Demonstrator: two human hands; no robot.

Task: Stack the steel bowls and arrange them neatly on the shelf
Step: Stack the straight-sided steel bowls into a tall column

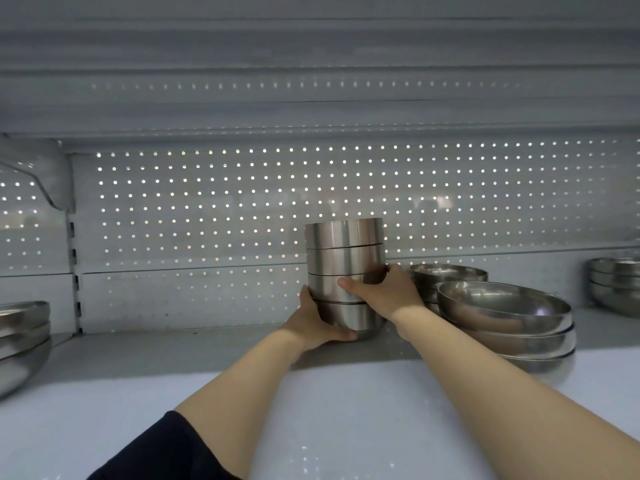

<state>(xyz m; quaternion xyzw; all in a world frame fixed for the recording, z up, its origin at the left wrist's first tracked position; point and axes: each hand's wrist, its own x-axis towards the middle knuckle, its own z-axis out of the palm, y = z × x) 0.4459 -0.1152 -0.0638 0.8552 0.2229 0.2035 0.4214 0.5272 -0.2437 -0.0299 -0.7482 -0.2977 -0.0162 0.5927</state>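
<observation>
Stack of four steel bowls (346, 271) upright near the shelf (173, 358) back edge, against the perforated back panel (207, 209). Left hand (317, 320) cups its lowest bowl; right hand (381, 289) wraps the third bowl down. Stack of wider bowls (505, 320) just beside, right.

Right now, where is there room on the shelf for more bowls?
Bare white shelf lies between the steel bowl pile at the left edge and the tall stack of four steel bowls both hands hold. Right of it is crowded: wide shallow steel bowls sit close.
</observation>
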